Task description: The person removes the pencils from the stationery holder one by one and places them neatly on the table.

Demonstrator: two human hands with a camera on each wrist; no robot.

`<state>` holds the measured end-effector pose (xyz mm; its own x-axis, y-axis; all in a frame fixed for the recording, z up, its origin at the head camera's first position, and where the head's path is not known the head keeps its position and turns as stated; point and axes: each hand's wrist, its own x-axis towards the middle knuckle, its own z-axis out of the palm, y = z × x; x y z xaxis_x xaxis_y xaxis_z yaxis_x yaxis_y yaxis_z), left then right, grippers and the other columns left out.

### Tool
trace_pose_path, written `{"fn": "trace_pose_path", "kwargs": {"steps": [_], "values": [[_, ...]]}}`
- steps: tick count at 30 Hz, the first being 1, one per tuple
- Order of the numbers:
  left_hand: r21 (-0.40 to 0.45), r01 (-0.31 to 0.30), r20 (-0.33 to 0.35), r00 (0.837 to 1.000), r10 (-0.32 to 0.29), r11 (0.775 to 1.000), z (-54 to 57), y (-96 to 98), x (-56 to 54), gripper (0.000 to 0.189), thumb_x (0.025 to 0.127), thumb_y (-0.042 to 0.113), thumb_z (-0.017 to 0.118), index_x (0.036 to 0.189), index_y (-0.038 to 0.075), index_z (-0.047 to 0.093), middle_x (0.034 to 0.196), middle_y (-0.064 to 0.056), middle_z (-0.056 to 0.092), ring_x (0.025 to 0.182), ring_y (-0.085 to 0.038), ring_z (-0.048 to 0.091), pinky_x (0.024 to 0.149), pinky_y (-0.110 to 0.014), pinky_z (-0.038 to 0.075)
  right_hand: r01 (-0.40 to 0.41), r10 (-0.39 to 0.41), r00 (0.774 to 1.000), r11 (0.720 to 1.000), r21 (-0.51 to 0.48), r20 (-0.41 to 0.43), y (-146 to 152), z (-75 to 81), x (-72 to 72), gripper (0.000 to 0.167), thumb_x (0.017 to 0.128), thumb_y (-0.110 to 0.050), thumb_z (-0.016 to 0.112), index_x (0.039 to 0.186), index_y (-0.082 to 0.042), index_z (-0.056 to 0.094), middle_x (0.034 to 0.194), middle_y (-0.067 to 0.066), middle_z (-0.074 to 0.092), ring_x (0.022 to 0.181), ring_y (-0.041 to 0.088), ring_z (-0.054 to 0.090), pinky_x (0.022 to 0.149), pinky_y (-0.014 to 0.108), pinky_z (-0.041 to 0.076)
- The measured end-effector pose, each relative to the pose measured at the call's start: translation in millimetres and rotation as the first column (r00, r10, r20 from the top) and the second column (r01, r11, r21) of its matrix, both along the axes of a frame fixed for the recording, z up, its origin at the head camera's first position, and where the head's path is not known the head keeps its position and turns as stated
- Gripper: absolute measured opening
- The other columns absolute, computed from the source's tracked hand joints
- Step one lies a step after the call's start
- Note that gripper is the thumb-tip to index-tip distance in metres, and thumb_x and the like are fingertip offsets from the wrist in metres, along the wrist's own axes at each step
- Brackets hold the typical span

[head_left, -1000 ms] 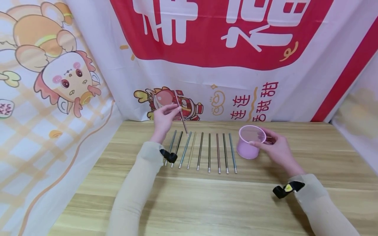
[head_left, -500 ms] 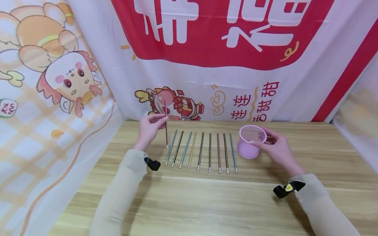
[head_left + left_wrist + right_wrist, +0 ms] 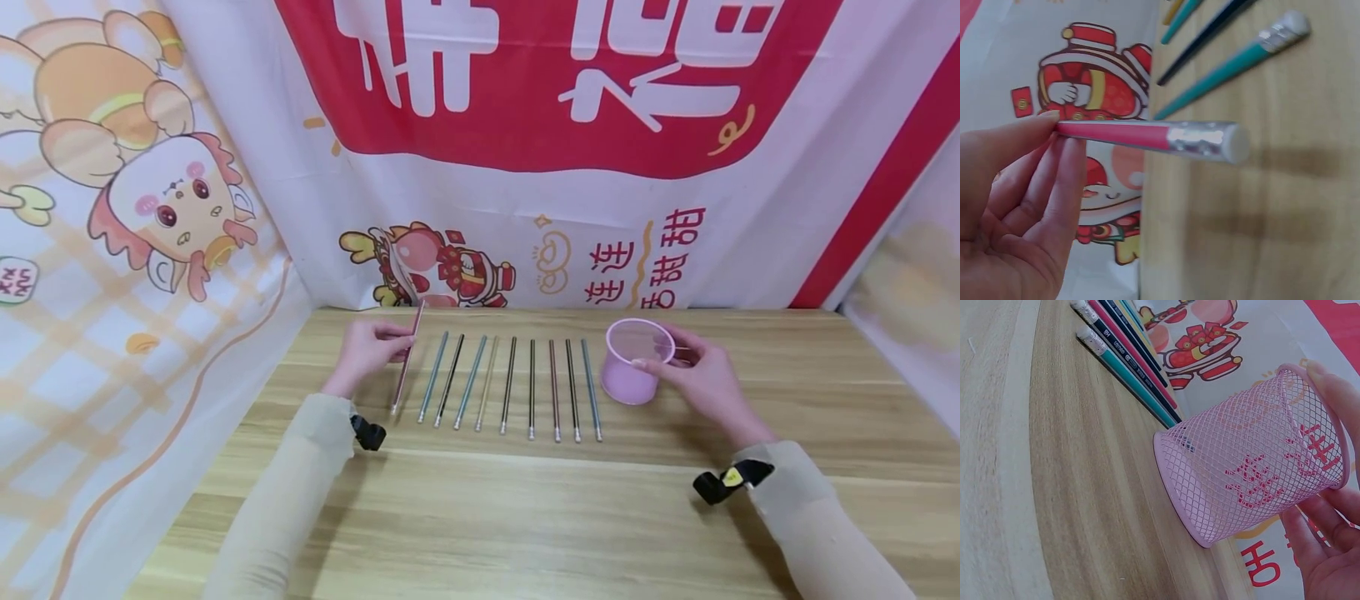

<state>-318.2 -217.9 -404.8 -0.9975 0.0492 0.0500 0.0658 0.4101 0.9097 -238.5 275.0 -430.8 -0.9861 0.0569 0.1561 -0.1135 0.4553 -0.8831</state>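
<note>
My left hand (image 3: 369, 350) pinches a red pencil (image 3: 1122, 134) between thumb and fingertips, left of a row of pencils. White eraser end toward me, the pencil slants close over the table. The row holds several pencils in blue-green, black, natural and red, side by side with erasers toward me; its leftmost is a blue-green pencil (image 3: 432, 377). At the row's right end stands a pink mesh pencil cup (image 3: 630, 379), upright, with no pencils seen inside. My right hand (image 3: 701, 375) grips the cup by its rim and right side, thumb in front.
The wooden table (image 3: 495, 517) extends in front of the row. A white cloth backdrop (image 3: 555, 192) with red print rises right behind the table's back edge, and a cartoon-printed cloth (image 3: 150, 333) runs along the left side.
My left hand has carried the red pencil leftward past the row and down toward the table, tilting it from near upright to a low slant. The right hand and cup have stayed put.
</note>
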Motion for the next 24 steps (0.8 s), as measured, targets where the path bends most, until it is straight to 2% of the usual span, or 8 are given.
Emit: {"fn": "trace_pose_path", "kwargs": {"steps": [6, 17, 20, 24], "values": [[-0.054, 0.014, 0.091, 0.996, -0.009, 0.998, -15.1, 0.1, -7.4, 0.022, 0.093, 0.005, 0.076, 0.112, -0.005, 0.074, 0.102, -0.019, 0.074, 0.077, -0.018, 0.073, 0.072, -0.032, 0.064, -0.001, 0.001, 1.0, 1.0, -0.001, -0.005, 0.8, 0.4, -1.8, 0.086, 0.086, -0.04, 0.084, 0.153, -0.003, 0.044, 0.134, 0.025, 0.059, 0.116, 0.031, 0.057, 0.081, 0.007, 0.05], [-0.047, 0.029, 0.185, 0.982, -0.019, 0.999, -17.1, 0.8, -23.8, 0.024, 0.093, 0.004, 0.075, 0.114, -0.007, 0.072, 0.103, -0.026, 0.072, 0.073, -0.018, 0.071, 0.07, -0.03, 0.064, 0.008, -0.008, 1.0, 1.0, 0.005, 0.001, -2.1, 6.3, 0.5, 0.087, 0.085, -0.043, 0.084, 0.152, -0.004, 0.045, 0.133, 0.023, 0.059, 0.115, 0.032, 0.058, 0.082, 0.008, 0.05], [-0.007, 0.029, 0.228, 0.973, -0.027, 1.0, -21.6, 1.0, -26.8, 0.026, 0.093, 0.001, 0.073, 0.116, -0.01, 0.07, 0.103, -0.026, 0.072, 0.072, -0.017, 0.071, 0.071, -0.03, 0.064, 0.005, -0.005, 1.0, 1.0, 0.006, 0.004, -2.0, 5.6, 0.8, 0.088, 0.085, -0.044, 0.084, 0.152, -0.003, 0.044, 0.134, 0.023, 0.059, 0.116, 0.033, 0.058, 0.083, 0.008, 0.05], [-0.007, 0.018, 0.269, 0.963, -0.015, 1.0, -28.0, 0.8, -27.7, 0.027, 0.092, 0.0, 0.075, 0.116, -0.009, 0.07, 0.099, -0.022, 0.074, 0.072, -0.018, 0.072, 0.069, -0.029, 0.064, 0.004, -0.004, 1.0, 1.0, 0.01, 0.019, -1.8, 4.0, 1.9, 0.089, 0.085, -0.046, 0.083, 0.153, -0.004, 0.043, 0.136, 0.022, 0.058, 0.117, 0.032, 0.057, 0.084, 0.009, 0.051]]}}
